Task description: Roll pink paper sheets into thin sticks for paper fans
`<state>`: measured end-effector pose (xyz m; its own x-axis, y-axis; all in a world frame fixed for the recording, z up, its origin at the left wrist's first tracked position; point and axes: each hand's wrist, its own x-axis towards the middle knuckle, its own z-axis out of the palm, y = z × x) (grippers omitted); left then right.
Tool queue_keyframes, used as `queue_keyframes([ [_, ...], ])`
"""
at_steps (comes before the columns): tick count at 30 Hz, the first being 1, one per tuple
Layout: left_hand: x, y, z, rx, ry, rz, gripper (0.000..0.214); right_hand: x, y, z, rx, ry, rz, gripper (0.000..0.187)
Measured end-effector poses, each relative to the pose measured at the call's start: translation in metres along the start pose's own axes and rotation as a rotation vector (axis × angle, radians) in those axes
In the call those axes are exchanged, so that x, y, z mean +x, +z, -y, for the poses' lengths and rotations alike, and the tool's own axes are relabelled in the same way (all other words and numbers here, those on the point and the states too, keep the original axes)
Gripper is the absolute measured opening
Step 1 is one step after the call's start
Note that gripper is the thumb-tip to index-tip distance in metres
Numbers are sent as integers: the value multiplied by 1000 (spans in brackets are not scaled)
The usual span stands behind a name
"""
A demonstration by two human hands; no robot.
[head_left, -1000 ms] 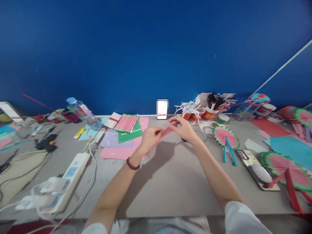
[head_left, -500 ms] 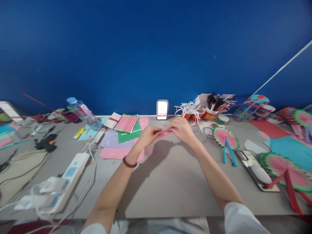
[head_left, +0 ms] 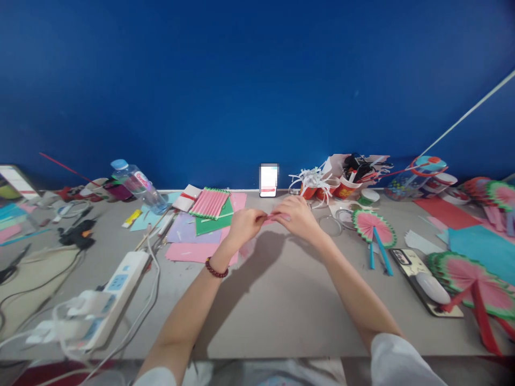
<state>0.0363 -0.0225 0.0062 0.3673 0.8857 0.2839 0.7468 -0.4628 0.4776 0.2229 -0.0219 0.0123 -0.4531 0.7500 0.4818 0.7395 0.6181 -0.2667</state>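
Observation:
Between my hands, above the middle of the table, is a narrow piece of pink paper (head_left: 273, 218), mostly hidden by my fingers. My left hand (head_left: 247, 225) pinches its left end between thumb and fingers. From the other side, my right hand (head_left: 296, 217) is closed on the right end, knuckles up. Left of my hands lies a pleated pink paper with green edges (head_left: 211, 202), on top of a green sheet (head_left: 215, 222). A purple sheet (head_left: 185, 230) and a pink sheet (head_left: 189, 252) lie under and beside these.
A lit phone (head_left: 268, 181) leans against the blue wall. At left are a power strip (head_left: 116, 295), a water bottle (head_left: 140, 185) and a glue gun (head_left: 78, 233). To the right are paper fans (head_left: 372, 228), a phone (head_left: 418, 279) with a mouse (head_left: 432, 288) on it, and cups (head_left: 346, 188).
My hands have drawn slightly closer together on the pink paper, and less of it shows between them. The rest of the table looks the same.

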Motion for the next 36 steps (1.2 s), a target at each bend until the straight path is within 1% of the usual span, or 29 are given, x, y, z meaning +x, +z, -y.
queue_keyframes([
  [2, 0, -1, 0, -12, 1, 38, 31, -1, 2, 2, -26, 19, 7, 20],
  [5, 1, -7, 4, -141, -7, 76, 29, -2, 2, 1, -28, 73, 0, 20],
  [8, 3, -12, 12, -254, -41, 28, 26, -2, -1, -3, -5, 102, -6, 21],
  [12, 4, -16, 20, -314, -23, 11, 22, 0, -5, -4, 29, 123, -7, 21],
  [19, 4, -18, 16, -234, -10, 13, 22, 0, -5, -3, 45, 134, -10, 21],
  [24, 2, -16, 13, -39, 29, -54, 16, 0, -4, -3, 20, 121, 12, 19],
  [27, 0, -13, 10, 60, 56, -54, 17, 0, -1, 3, 60, 85, 52, 18],
  [29, 0, -12, 8, 79, 77, -39, 18, 1, 2, 8, 106, 54, 63, 18],
  [32, 0, -12, 6, 14, 102, -5, 19, 0, 6, 11, 94, 57, 30, 20],
  [34, 1, -14, 7, -97, 124, 6, 18, 0, 7, 10, 84, 67, 3, 21],
  [36, 3, -16, 10, -215, 152, -15, 19, -1, 7, 7, 108, 76, -23, 20],
])
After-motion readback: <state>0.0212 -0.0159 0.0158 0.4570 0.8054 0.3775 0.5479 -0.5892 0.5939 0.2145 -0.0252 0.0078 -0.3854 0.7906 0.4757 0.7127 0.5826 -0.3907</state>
